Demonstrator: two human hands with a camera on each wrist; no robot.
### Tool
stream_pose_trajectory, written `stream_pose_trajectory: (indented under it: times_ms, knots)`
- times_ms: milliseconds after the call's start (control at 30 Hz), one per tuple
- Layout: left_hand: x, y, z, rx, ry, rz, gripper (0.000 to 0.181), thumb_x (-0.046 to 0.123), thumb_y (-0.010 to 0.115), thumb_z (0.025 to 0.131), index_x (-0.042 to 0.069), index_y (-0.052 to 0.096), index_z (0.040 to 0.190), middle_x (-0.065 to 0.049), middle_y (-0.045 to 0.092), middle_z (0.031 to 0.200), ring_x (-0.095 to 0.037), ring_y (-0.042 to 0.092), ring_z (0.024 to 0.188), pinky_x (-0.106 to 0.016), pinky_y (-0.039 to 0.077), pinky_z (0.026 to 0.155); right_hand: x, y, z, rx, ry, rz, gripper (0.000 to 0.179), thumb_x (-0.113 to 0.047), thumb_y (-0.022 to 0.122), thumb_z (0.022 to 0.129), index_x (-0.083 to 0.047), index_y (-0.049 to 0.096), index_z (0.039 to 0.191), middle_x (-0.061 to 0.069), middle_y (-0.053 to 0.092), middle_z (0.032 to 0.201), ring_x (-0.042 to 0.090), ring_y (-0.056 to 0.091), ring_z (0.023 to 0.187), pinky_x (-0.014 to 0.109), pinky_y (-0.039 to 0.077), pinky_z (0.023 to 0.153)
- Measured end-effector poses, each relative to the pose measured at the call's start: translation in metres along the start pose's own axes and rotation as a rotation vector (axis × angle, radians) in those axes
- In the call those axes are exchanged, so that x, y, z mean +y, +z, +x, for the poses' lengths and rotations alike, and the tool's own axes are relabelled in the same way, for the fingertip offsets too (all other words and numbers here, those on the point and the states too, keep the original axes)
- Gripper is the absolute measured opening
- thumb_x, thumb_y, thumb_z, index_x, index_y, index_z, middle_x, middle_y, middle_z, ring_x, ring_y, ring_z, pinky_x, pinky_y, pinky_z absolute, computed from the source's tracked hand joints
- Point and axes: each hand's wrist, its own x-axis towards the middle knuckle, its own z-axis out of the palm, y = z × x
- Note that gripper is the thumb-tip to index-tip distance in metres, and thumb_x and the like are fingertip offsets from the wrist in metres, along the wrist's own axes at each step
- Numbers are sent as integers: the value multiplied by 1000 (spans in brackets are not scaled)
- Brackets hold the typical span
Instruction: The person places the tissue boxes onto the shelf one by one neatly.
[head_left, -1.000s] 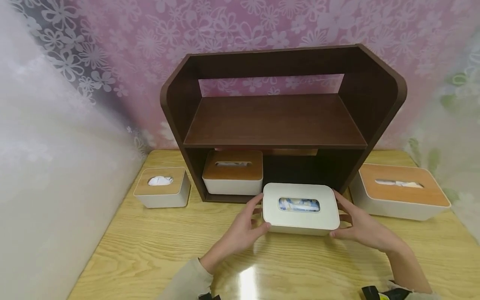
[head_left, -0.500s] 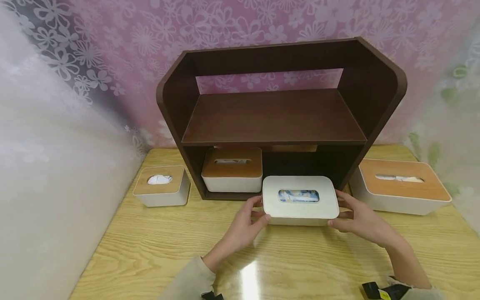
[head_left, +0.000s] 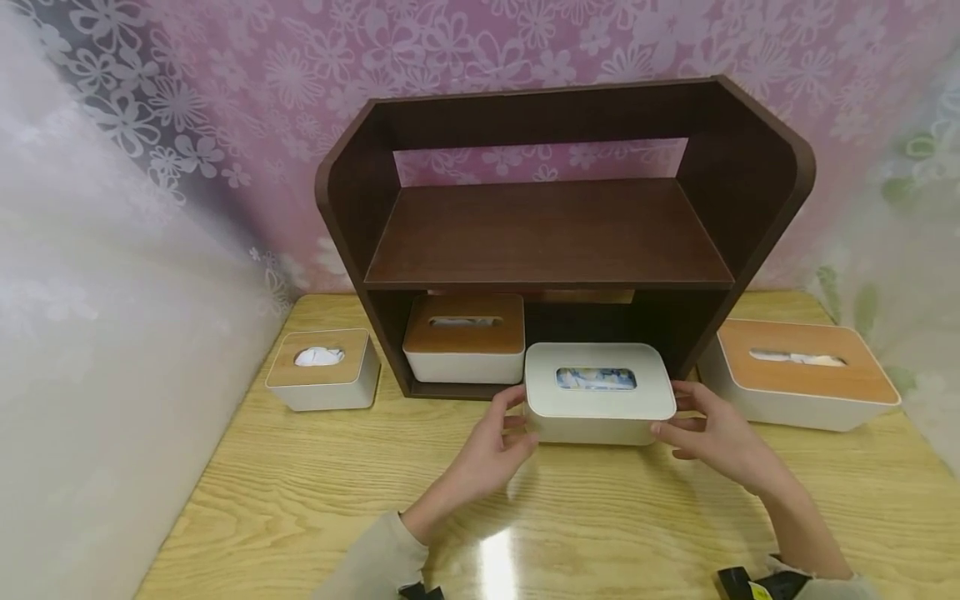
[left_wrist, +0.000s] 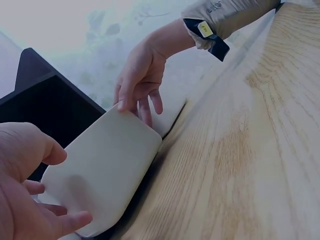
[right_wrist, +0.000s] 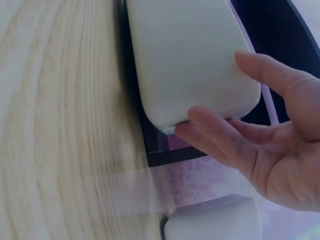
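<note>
A cream tissue box (head_left: pixel 600 429) with an oval window showing a blue-patterned pack sits between my two hands, in front of the right half of the shelf's lower compartment. Its back part overlaps the opening. My left hand (head_left: pixel 487 454) grips the left end, thumb near the front corner. At the opposite end my right hand (head_left: pixel 720 437) holds it, thumb at the front right corner. From the left wrist, the right hand's fingers reach the tissue box's (left_wrist: pixel 110 160) far end. In the right wrist view, fingers curl around the near end of the tissue box (right_wrist: pixel 195 60).
A dark brown shelf (head_left: pixel 555 233) stands against the floral wall. Inside its lower left is a wood-lidded tissue box (head_left: pixel 468 367). Another small wood-lidded tissue box (head_left: pixel 322 393) stands left of the shelf, and a larger one (head_left: pixel 802 404) stands right, on the table (head_left: pixel 315 500).
Both hands have moved the cream tissue box away from me, toward the shelf's lower compartment. More of its front face shows now.
</note>
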Motion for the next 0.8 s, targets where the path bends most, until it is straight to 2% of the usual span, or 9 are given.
stream_pose_trajectory:
  times_ms: [133, 267, 433, 567, 800]
  knots:
    - [0, 1, 0, -14, 8, -39, 66, 3, 57, 97, 11, 26, 154, -12, 31, 156, -36, 46, 132, -44, 45, 104, 1, 3, 1, 50, 0, -8, 74, -26, 70, 94, 10, 29, 144, 28, 46, 131, 25, 66, 106, 34, 59, 70]
    - [-1, 1, 0, -18, 21, -16, 71, 5, 57, 96, 12, 21, 157, -15, 30, 153, -36, 45, 132, -51, 42, 106, 1, 5, 3, 88, -1, -23, 64, -24, 70, 94, 10, 35, 135, 25, 50, 121, 16, 67, 98, 33, 59, 68]
    - [-1, 1, -1, -32, 15, 25, 80, 8, 58, 93, 10, 14, 160, -18, 32, 146, -35, 45, 128, -50, 44, 104, 0, 7, 3, 108, 22, -28, 54, -25, 71, 93, 6, 39, 123, 21, 51, 113, 3, 66, 88, 32, 59, 67]
    - [0, 1, -2, -52, 10, 26, 82, 9, 58, 94, 13, 11, 160, -15, 30, 149, -35, 42, 131, -50, 42, 106, -2, 8, 3, 122, 25, -45, 52, -27, 70, 94, 6, 39, 121, 21, 52, 112, 4, 66, 87, 31, 58, 67]
    - [2, 2, -2, -71, 7, 7, 77, 9, 57, 96, 17, 13, 159, -10, 24, 158, -36, 36, 140, -52, 37, 110, -6, 9, 2, 138, 13, -26, 50, -26, 64, 98, 9, 38, 124, 22, 53, 109, 20, 65, 87, 32, 59, 68]
